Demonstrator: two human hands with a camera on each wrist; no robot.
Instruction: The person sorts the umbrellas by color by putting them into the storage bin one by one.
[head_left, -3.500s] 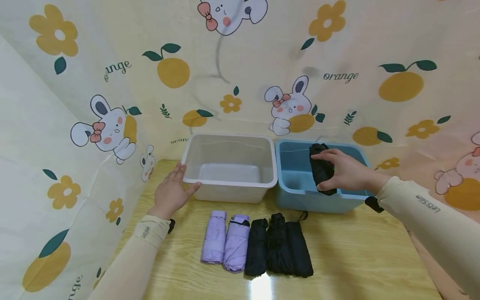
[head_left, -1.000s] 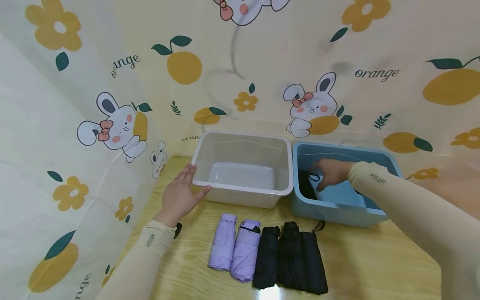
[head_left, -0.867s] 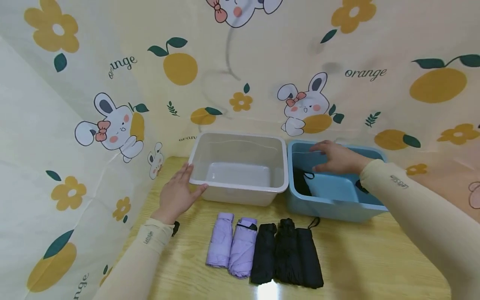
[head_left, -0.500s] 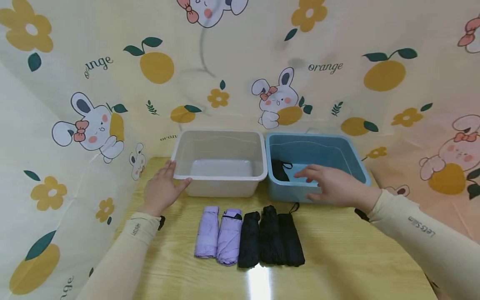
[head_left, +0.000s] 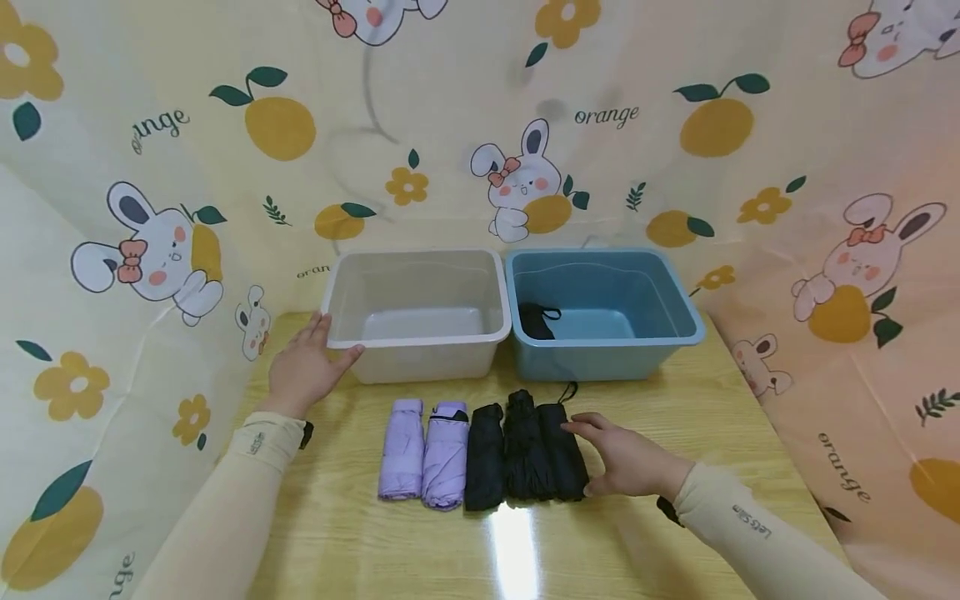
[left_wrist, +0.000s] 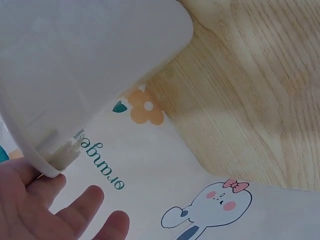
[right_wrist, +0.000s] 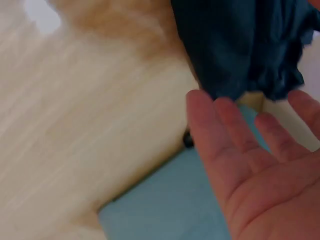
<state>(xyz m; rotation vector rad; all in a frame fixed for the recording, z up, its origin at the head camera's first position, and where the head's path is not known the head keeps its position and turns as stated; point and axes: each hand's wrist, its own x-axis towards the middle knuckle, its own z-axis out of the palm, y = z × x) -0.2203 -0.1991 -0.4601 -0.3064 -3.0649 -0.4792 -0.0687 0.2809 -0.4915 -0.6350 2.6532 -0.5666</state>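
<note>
In the head view my left hand (head_left: 303,367) rests with spread, relaxed fingers on the left rim of the white bin (head_left: 427,364). My right hand (head_left: 626,458) is beside the rightmost black folded umbrella (head_left: 563,454), thumb and fingertips right at its side, not curled round it. Two more black folded umbrellas lie to its left, the middle one (head_left: 527,454) ruffled and the other (head_left: 485,458) smoother. Past them lie two lilac folded umbrellas. Another black folded umbrella (head_left: 536,320) with a cord loop is inside the blue bin (head_left: 607,362), partly hidden by the wall.
Both bins stand side by side at the back of the wooden table (head_left: 420,554), against a printed cloth (head_left: 450,100). The lilac umbrellas (head_left: 402,450) lie in front of the white bin. A bright reflection shows on the table below the row.
My right hand has lowered a black umbrella into the blue bin, let it go and come out to the rightmost black umbrella. My left hand has stayed on the white bin's rim.
</note>
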